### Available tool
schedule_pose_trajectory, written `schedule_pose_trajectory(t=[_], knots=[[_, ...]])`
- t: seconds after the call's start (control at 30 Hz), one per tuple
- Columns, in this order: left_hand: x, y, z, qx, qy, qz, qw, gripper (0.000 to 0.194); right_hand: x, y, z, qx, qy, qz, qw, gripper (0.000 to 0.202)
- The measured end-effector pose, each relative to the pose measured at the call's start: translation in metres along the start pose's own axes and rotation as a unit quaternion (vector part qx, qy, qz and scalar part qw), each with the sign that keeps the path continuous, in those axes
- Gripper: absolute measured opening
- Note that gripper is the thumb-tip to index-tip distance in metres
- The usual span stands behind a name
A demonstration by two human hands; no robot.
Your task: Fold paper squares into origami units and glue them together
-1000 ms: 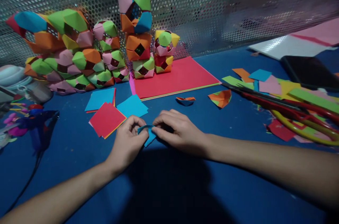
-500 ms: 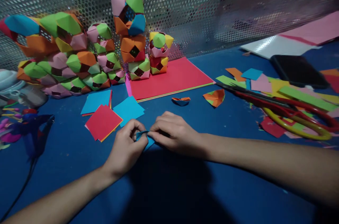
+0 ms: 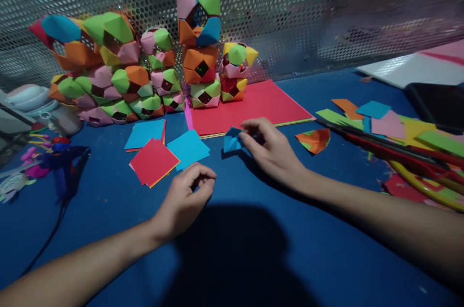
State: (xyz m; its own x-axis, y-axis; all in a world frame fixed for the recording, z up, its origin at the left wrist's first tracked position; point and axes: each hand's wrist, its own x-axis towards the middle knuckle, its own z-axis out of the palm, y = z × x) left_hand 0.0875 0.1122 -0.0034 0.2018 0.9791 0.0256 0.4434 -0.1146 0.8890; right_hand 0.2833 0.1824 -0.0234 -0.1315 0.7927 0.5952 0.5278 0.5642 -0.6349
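Note:
A small folded blue paper piece point(image 3: 232, 139) is pinched between the thumb and fingers of my right hand point(image 3: 273, 152), just in front of the large red sheets point(image 3: 250, 106). My left hand point(image 3: 186, 198) rests on the blue table with its fingers curled and nothing showing in them. Beyond it lie blue squares point(image 3: 189, 148), a stack of red squares point(image 3: 154, 162) and another blue-topped stack point(image 3: 145, 134). To the right of my right hand is a folded orange and green piece point(image 3: 314, 141).
Multicoloured paper modules point(image 3: 108, 72) stand stacked against the perforated metal panel point(image 3: 290, 17). A blue glue gun point(image 3: 64, 169) with its cord lies at the left. Scissors point(image 3: 409, 147), paper scraps point(image 3: 389, 124) and a black phone point(image 3: 435, 104) are at the right.
My right hand has moved forward and right with the blue piece, away from my left hand, which has let go of it. The view has turned slightly right.

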Motion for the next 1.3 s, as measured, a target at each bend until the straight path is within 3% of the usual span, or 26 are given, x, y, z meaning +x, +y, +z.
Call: schedule_pose_trajectory(t=[0.1,0.2,0.27,0.4,0.47,0.67,0.8,0.93,1.03,1.3], knots=[[-0.001,0.0,-0.001,0.041,-0.014,0.009,0.999,0.018,-0.001,0.002,0.0,-0.011,0.052,-0.008,0.999,0.022],[-0.002,0.001,-0.002,0.033,-0.028,0.004,0.999,0.021,-0.007,-0.006,0.0,-0.018,0.03,-0.106,0.994,0.022],[-0.003,0.002,-0.003,0.021,-0.041,0.006,0.999,0.02,-0.01,-0.01,0.001,-0.022,-0.046,-0.192,0.98,0.021],[-0.007,0.005,-0.007,0.008,-0.089,0.013,0.996,0.022,-0.013,-0.014,0.007,-0.057,-0.256,-0.302,0.916,0.021],[-0.008,0.007,-0.009,0.013,-0.111,0.015,0.994,0.023,-0.013,-0.015,0.009,-0.068,-0.287,-0.305,0.906,0.024],[-0.013,0.007,-0.012,0.086,-0.131,0.075,0.985,0.031,-0.014,-0.016,0.011,-0.073,-0.28,-0.295,0.911,0.033],[-0.009,-0.004,-0.02,0.17,-0.052,0.167,0.97,0.012,-0.015,-0.016,0.013,-0.083,-0.296,-0.287,0.907,0.035],[0.006,-0.022,-0.038,0.318,0.058,0.227,0.919,0.018,-0.016,-0.016,0.014,-0.089,-0.299,-0.29,0.905,0.033],[0.016,-0.034,-0.045,0.398,0.098,0.229,0.883,0.021,-0.016,-0.015,0.014,-0.09,-0.303,-0.288,0.904,0.031],[0.016,-0.043,-0.037,0.486,0.053,0.206,0.848,0.038,-0.016,-0.016,0.02,-0.058,-0.29,-0.281,0.913,0.024]])
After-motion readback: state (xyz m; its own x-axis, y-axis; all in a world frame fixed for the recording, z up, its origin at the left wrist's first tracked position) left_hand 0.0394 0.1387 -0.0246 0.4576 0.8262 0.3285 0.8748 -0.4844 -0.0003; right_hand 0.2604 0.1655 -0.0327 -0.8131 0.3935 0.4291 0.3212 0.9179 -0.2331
